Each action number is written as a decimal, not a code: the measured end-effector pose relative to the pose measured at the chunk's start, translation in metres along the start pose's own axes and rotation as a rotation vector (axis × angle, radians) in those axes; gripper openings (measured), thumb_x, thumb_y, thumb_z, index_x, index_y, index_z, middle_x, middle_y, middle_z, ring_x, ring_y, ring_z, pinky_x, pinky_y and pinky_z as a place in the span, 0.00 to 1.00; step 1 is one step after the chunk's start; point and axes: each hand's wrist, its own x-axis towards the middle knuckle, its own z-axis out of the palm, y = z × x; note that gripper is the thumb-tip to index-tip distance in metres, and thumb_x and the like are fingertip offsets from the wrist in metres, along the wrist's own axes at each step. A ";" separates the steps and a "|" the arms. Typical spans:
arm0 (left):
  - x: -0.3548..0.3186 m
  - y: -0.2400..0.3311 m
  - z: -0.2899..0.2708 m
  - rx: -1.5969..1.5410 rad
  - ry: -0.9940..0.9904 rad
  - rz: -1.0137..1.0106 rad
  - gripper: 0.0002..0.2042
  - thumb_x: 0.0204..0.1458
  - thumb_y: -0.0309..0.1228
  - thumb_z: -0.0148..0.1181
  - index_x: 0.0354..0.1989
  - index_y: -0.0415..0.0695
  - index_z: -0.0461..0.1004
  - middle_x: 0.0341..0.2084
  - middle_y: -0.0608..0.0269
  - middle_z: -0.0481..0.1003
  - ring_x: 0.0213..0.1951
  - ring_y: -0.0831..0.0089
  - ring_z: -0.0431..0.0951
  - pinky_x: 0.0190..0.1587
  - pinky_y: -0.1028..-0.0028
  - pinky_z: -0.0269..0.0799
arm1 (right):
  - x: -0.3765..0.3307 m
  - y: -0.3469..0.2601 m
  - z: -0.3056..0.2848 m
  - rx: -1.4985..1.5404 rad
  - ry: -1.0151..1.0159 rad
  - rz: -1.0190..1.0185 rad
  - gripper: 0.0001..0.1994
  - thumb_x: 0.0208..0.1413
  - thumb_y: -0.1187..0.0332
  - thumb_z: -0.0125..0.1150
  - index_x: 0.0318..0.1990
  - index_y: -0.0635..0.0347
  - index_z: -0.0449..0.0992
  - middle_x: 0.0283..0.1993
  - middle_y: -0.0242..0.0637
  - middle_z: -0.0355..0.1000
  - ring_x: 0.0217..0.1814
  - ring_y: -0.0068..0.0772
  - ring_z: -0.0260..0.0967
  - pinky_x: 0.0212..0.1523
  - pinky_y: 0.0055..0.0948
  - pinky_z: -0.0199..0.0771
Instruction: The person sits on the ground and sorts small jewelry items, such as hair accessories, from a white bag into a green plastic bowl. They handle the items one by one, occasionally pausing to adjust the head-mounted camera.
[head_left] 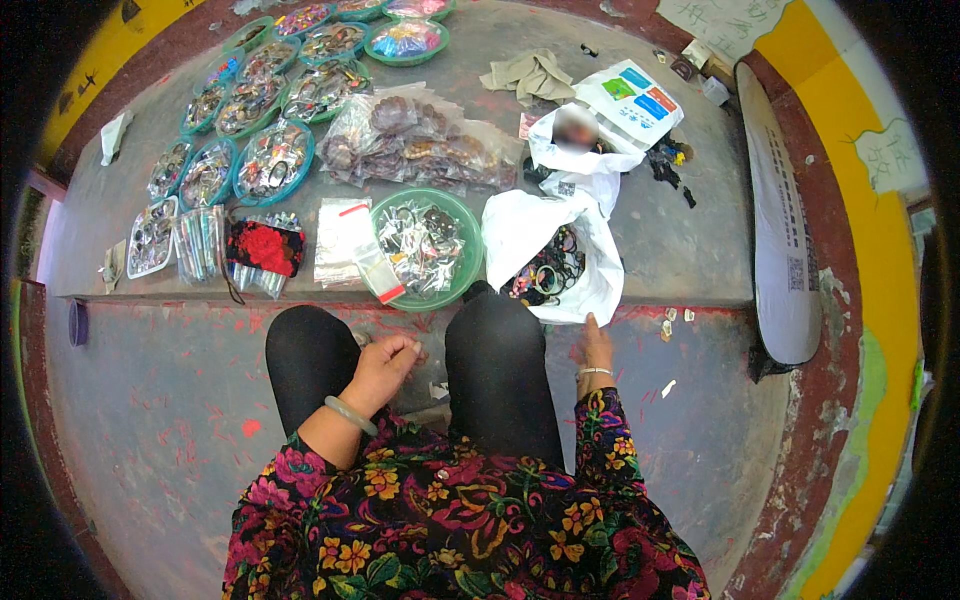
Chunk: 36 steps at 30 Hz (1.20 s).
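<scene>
My left hand (383, 372), with a pale bangle at the wrist, is closed beside my left knee, thumb against curled fingers. Whatever it may hold is too small to make out. Seen edge-on, my right hand (597, 348) has a finger stretched up to the near edge of a white plastic bag (600, 285); no firm grip shows. Inside this bag lie dark beaded bracelets and hair ties (548, 275). To its left a green basket (474, 250) holds many small items in clear packets (425, 240). Clear bags with red strips (345, 240) lie against that basket's left side.
Round baskets of small packaged goods (275, 160) fill the far left of the raised grey ledge (690, 250). Packets of brown items (420, 140) are heaped behind the green basket. A red-and-black pouch (265, 248) lies left. A long white board (785, 230) stands at right.
</scene>
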 end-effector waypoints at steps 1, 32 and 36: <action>-0.001 0.001 0.001 -0.014 0.007 -0.002 0.10 0.54 0.32 0.50 0.27 0.39 0.73 0.21 0.70 0.71 0.22 0.84 0.67 0.25 0.81 0.64 | -0.007 0.002 0.010 0.091 0.007 0.086 0.33 0.44 0.53 0.62 0.55 0.62 0.59 0.50 0.46 0.63 0.48 0.42 0.63 0.45 0.37 0.64; 0.000 -0.011 0.000 -0.041 0.003 0.063 0.10 0.53 0.32 0.51 0.26 0.39 0.72 0.21 0.68 0.72 0.22 0.83 0.67 0.25 0.81 0.64 | -0.017 -0.079 0.055 0.289 -0.294 -0.168 0.19 0.48 0.70 0.53 0.48 0.68 0.62 0.38 0.41 0.69 0.36 0.36 0.70 0.29 0.30 0.71; -0.001 -0.002 -0.002 0.008 -0.037 -0.008 0.10 0.55 0.28 0.49 0.27 0.36 0.72 0.25 0.65 0.74 0.31 0.79 0.71 0.39 0.78 0.67 | -0.051 -0.099 0.033 -0.117 -0.325 0.034 0.15 0.51 0.63 0.51 0.42 0.65 0.69 0.35 0.44 0.72 0.34 0.39 0.72 0.34 0.33 0.72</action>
